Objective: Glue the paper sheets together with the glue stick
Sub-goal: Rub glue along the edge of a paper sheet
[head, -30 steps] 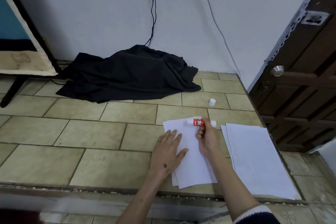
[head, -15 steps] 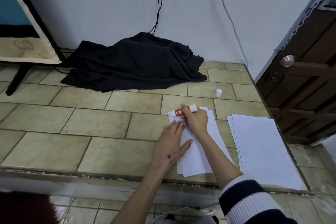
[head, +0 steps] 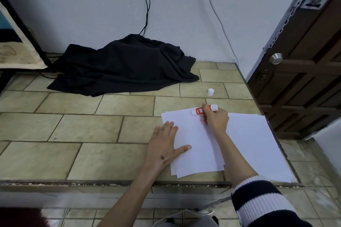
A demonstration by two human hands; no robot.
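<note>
A small stack of white paper sheets (head: 195, 140) lies on the tiled ledge. My left hand (head: 164, 145) presses flat on its left side, fingers spread. My right hand (head: 215, 119) grips a red and white glue stick (head: 199, 111) held sideways, its tip resting near the far edge of the top sheet. The stick's white cap (head: 210, 92) lies loose on the tiles beyond the sheets. A second pile of white sheets (head: 258, 143) sits to the right.
A crumpled black cloth (head: 121, 66) lies at the back against the wall. A dark wooden door (head: 304, 72) stands close on the right. The ledge's front edge (head: 110, 183) runs below the paper. Black and white cables hang down the wall.
My right hand swept the glue stick along the top edge of the sheet, to the left and then back toward the right. My left hand stayed pressed on the paper.
</note>
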